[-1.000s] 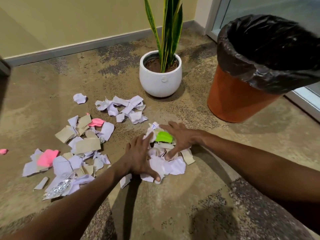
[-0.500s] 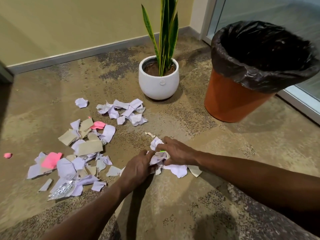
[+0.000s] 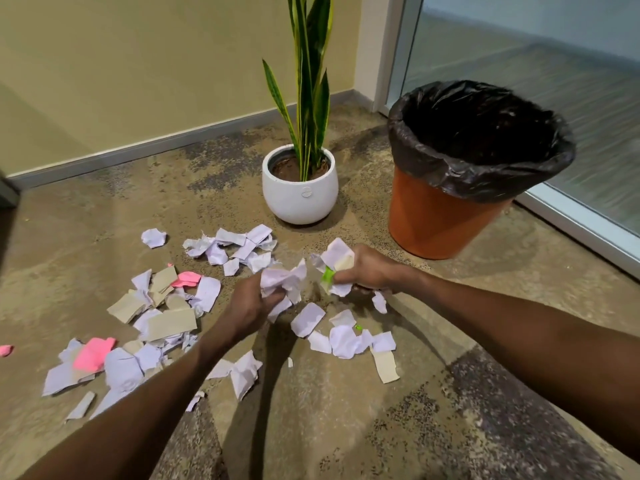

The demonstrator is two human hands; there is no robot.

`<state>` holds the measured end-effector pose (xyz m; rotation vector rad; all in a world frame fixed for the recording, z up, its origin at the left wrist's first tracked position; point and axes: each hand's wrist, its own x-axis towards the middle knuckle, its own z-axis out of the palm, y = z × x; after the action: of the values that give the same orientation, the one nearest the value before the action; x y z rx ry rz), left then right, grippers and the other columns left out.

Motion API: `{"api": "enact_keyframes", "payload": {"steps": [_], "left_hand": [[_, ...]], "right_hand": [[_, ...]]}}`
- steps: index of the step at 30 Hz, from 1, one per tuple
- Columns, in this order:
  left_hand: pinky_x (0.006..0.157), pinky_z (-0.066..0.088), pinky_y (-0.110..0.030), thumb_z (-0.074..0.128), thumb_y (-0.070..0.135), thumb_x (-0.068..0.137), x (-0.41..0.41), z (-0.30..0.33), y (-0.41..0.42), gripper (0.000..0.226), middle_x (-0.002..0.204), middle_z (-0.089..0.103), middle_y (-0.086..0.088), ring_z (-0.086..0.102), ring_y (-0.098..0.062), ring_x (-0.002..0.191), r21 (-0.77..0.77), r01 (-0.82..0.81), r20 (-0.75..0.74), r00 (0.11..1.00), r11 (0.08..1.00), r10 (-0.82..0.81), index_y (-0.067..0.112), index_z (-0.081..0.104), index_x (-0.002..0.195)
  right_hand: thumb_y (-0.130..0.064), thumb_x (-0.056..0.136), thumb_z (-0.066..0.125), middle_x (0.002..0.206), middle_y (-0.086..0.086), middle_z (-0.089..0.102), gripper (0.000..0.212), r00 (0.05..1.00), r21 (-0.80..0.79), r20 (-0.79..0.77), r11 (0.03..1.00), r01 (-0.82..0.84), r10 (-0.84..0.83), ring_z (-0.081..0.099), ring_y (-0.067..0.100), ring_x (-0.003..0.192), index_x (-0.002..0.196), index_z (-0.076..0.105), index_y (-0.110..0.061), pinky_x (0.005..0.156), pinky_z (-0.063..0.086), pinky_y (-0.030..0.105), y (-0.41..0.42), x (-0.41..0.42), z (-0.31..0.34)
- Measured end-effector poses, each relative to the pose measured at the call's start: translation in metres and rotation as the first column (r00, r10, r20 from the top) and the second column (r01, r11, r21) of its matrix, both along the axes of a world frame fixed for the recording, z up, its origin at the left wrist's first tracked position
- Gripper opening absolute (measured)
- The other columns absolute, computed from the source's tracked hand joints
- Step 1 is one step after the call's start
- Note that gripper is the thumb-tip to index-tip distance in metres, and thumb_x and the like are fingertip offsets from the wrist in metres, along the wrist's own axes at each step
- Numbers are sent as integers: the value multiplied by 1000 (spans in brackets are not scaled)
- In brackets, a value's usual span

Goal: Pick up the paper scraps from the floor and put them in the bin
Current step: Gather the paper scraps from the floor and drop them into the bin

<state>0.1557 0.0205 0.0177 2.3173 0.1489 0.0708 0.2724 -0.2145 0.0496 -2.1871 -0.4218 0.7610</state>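
Observation:
My left hand is closed around a crumpled bunch of white paper scraps, held just above the floor. My right hand grips another bunch of white, tan and green scraps. Below both hands, several loose white scraps lie on the floor. A bigger spread of white, tan and pink scraps covers the floor to the left. The orange bin with a black liner stands at the right, beyond my right hand.
A white pot with a tall green plant stands behind the scraps, left of the bin. More white scraps lie in front of it. A wall with a grey skirting runs along the back. A glass door is behind the bin.
Both hands have closed on scraps and lifted off the floor, moving apart. Several scraps have dropped or stayed on the floor below them. The camera has tilted up.

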Motion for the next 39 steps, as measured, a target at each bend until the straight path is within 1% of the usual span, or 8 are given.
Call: {"api": "enact_keyframes", "payload": {"steps": [8, 14, 22, 26, 29, 32, 36, 39], "left_hand": [[61, 45, -9, 67, 28, 92, 64, 100, -25, 24, 103, 72, 8, 66, -6, 81, -159, -20, 257, 964, 987, 61, 20, 71, 114], [53, 41, -21, 64, 33, 94, 121, 181, -69, 24, 88, 72, -2, 57, -9, 61, -277, 122, 282, 959, 953, -41, 18, 70, 111], [64, 44, -26, 72, 19, 86, 222, 233, -160, 19, 90, 68, -2, 60, -9, 70, -327, 253, 222, 957, 911, -186, 8, 69, 102], [75, 44, -30, 78, 25, 83, 254, 237, -205, 41, 107, 64, -12, 56, -20, 88, -89, 247, 49, 969, 965, -244, 3, 65, 115], [69, 49, -26, 68, 23, 93, 260, 236, -233, 15, 103, 65, -10, 58, -21, 94, -112, 265, -128, 952, 958, -278, 10, 65, 97], [79, 58, -26, 52, 17, 103, 256, 236, -245, 29, 138, 57, -9, 58, -26, 120, -126, 282, -228, 925, 951, -304, 14, 60, 131], [49, 56, -24, 66, 20, 94, 249, 234, -237, 32, 104, 61, -9, 64, -13, 57, -277, 195, -40, 976, 941, -214, 3, 63, 121], [65, 61, -28, 60, 10, 97, 229, 231, -223, 10, 85, 63, -15, 64, -18, 62, -608, 176, 72, 983, 774, -167, 0, 61, 94]], "right_hand": [[-18, 90, 70, 51, 4, 55, 11, 941, 368, -195, 868, 333, -278, 41, 10, 37, 89, 67, -8, 33, 29, 19, -3, 28, 82], [-3, 94, 59, 47, -1, 54, 20, 832, 686, -378, 481, 546, -405, 32, 5, 34, 75, 59, -7, 26, 20, 13, -26, 58, 170], [3, 96, 45, 44, 0, 26, 39, 596, 645, -665, 55, 762, -449, 18, 6, 25, 63, 30, -13, 26, 15, 14, -100, 115, 201], [-6, 99, 51, 47, 8, 47, 32, 501, 566, -597, 114, 817, -626, 35, 12, 31, 68, 41, -7, 39, 34, 14, -127, 133, 183], [-40, 93, 62, 107, 19, 63, 41, 451, 454, -583, 189, 870, -676, 64, 34, 89, 115, 54, -7, 89, 53, 53, -136, 138, 175], [-55, 92, 55, 131, 14, 57, 60, 439, 461, -611, 155, 874, -659, 60, 42, 108, 135, 50, -13, 73, 45, 79, -147, 141, 176], [-51, 93, 54, 147, 18, 41, 64, 465, 492, -564, 174, 853, -683, 44, 48, 130, 143, 42, -13, 85, 43, 78, -151, 140, 180], [-32, 98, 57, 113, 17, 56, 30, 563, 534, -404, 314, 785, -721, 62, 34, 97, 117, 56, -8, 63, 62, 42, -133, 125, 186]]}}
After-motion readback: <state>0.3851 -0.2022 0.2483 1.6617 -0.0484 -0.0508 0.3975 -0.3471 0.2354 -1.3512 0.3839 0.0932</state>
